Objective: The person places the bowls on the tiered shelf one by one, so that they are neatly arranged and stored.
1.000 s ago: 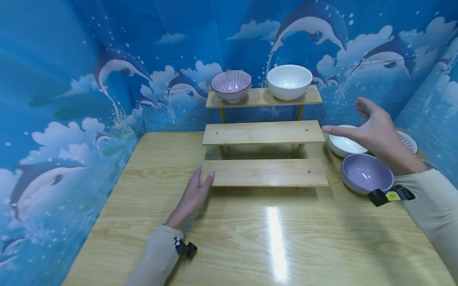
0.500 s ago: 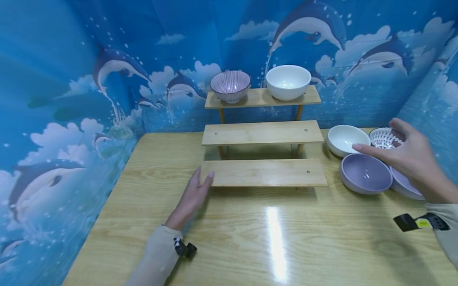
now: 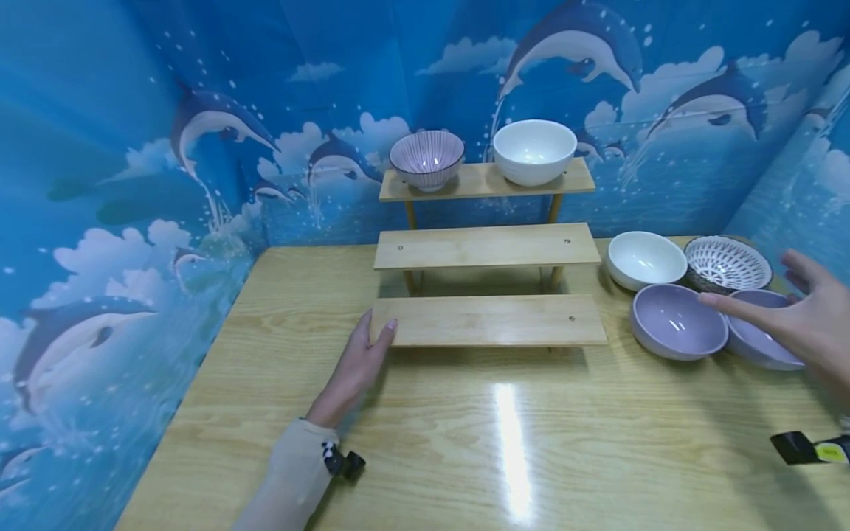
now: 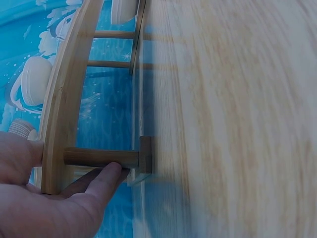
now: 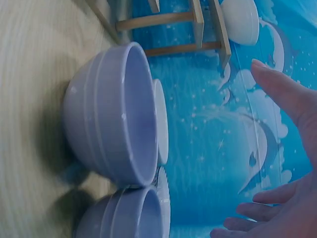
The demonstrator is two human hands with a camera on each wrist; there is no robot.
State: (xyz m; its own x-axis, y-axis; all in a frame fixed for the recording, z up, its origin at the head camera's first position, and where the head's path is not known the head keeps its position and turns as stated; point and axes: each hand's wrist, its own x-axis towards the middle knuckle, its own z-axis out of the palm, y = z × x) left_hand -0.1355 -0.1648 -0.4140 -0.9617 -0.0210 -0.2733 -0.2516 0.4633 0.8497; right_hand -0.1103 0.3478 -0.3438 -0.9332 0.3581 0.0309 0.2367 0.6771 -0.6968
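A three-step wooden shelf [image 3: 488, 321] stands at the back of the table. My left hand [image 3: 375, 332] grips the left end of its lowest step, thumb on top; the left wrist view shows the hand [image 4: 69, 166] with a finger under the plank beside a dowel leg [image 4: 101, 157]. My right hand [image 3: 790, 313] hovers open at the far right, fingers straight, over two lavender bowls [image 3: 679, 321] [image 3: 764, 339] and touching neither. In the right wrist view the nearer lavender bowl [image 5: 114, 114] sits left of the open hand [image 5: 297, 208].
A striped purple bowl [image 3: 427, 158] and a white bowl [image 3: 535, 151] sit on the top step. A white bowl [image 3: 645, 259] and a lattice-patterned bowl [image 3: 727, 263] stand behind the lavender ones. Blue dolphin-print walls enclose the table [image 3: 465, 442] on three sides.
My right hand has swung from beside the shelf's right end out to the right and down over the lavender bowls. The left hand has stayed put.
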